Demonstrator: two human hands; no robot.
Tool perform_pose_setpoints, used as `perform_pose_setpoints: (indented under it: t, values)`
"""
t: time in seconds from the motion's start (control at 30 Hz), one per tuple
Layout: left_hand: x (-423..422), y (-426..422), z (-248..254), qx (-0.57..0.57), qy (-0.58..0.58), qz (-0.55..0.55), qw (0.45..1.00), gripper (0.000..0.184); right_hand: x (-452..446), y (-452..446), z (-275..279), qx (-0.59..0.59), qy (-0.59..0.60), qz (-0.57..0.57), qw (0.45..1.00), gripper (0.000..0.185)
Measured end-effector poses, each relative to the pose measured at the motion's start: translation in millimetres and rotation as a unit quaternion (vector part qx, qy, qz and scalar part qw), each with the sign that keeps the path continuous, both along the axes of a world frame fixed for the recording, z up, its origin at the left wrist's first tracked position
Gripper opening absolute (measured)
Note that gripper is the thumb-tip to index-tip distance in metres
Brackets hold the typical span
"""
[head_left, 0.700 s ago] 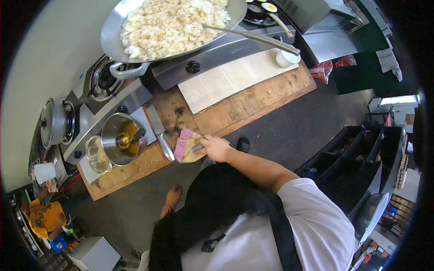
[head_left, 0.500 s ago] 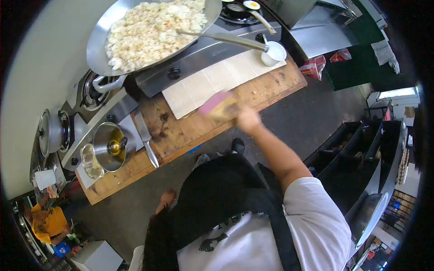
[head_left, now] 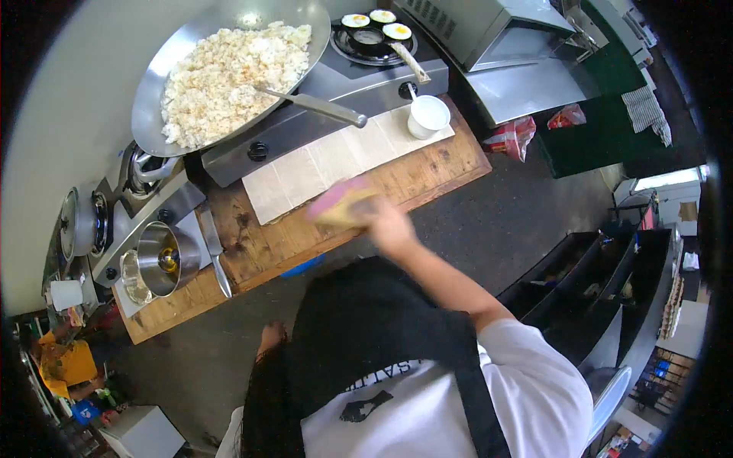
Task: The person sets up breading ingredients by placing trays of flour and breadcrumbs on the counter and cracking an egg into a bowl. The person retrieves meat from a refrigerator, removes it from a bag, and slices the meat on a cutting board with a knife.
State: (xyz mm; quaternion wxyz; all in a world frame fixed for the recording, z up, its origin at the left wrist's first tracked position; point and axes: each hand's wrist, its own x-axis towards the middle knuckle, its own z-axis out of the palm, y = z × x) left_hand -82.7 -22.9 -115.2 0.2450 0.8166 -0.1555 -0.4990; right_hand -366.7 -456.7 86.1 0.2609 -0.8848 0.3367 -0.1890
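My right hand is closed on a flat pink and yellow thing, perhaps a cloth; motion blur hides its exact kind. It is over the front edge of the wooden counter, beside a strip of pale cardboard. My left hand hangs low at my left side, away from the counter. Its fingers are too small and dark to read. Beyond the cardboard, a large wok holds a heap of rice, with a long-handled metal utensil resting in it.
A white tub stands on the cardboard's right end. Fried eggs are in a small pan on the far burner. To the left lie a knife, a steel pot and a clear bowl. Another person is at lower left.
My right hand has moved left and slightly down in view with the pink and yellow thing. The camera view has shifted, bringing the fried eggs fully into sight.
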Motion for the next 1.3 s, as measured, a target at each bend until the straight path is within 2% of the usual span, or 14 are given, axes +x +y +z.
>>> perform_pose_setpoints:
  t: [0.07, 0.2, 0.27, 0.33, 0.37, 0.43, 0.47, 0.53, 0.67, 0.8, 0.87, 1.0, 1.2, 1.3]
  values:
    - [-8.1, 12.0, -26.4, -0.115, -0.261, -0.396, 0.873, 0.019, 43.6, 15.2, -12.9, -0.054, 0.079, 0.122, 0.988, 0.035]
    - [-43.1, -12.3, 9.3, 0.097, -0.198, -0.307, 0.926, 0.018, 60.4, -28.1, -27.9, 0.031, 0.058, 0.068, 0.996, 0.035]
    - [-40.3, 17.1, -31.2, -0.039, -0.261, -0.393, 0.881, 0.021, 13.4, -78.6, -38.4, 0.003, 0.197, 0.029, 0.980, 0.041]
    - [-58.2, 7.7, 10.6, 0.021, -0.116, -0.188, 0.975, 0.024, -69.3, -136.2, -77.2, -0.099, 0.178, -0.169, 0.964, 0.034]
    - [-66.1, 6.6, 23.0, 0.019, -0.127, -0.181, 0.975, 0.025, -111.3, -164.2, -54.4, 0.025, 0.395, -0.237, 0.887, 0.028]
    - [-80.2, 19.0, 35.8, -0.011, -0.234, -0.263, 0.936, 0.028, -209.4, -193.8, -37.7, 0.049, 0.426, -0.407, 0.807, 0.026]
    - [-84.2, 31.4, 33.5, -0.037, -0.326, -0.350, 0.878, 0.030, -244.9, -199.1, -37.8, 0.084, 0.374, -0.507, 0.772, 0.029]
    - [-83.6, 52.0, 15.6, 0.009, -0.233, -0.228, 0.945, 0.032, -313.9, -209.1, -35.8, 0.111, 0.224, -0.696, 0.673, 0.041]
    - [-92.5, 12.6, 82.6, 0.141, -0.060, 0.086, 0.984, 0.035, -296.8, -191.5, -43.4, -0.001, 0.226, -0.602, 0.766, 0.040]
    - [-67.5, 42.4, 41.4, 0.028, -0.222, 0.007, 0.975, 0.032, -172.0, -121.9, -64.3, -0.074, 0.255, -0.322, 0.909, 0.023]
    - [-54.2, 19.7, 53.0, 0.019, -0.217, 0.098, 0.971, 0.031, -71.5, -53.2, -59.1, -0.194, 0.188, -0.204, 0.941, 0.044]
    - [-27.7, -15.4, 110.6, -0.005, -0.182, 0.120, 0.976, 0.027, 44.1, 31.2, -24.8, 0.079, 0.036, 0.285, 0.955, 0.045]
    - [16.2, 16.4, 112.9, -0.061, -0.227, 0.094, 0.967, 0.019, 101.5, 25.9, 32.0, 0.041, -0.060, -0.014, 0.997, 0.041]
    - [19.5, 43.1, 93.4, -0.084, -0.279, 0.059, 0.955, 0.020, 106.4, 40.5, -29.2, 0.021, 0.071, -0.052, 0.996, 0.040]
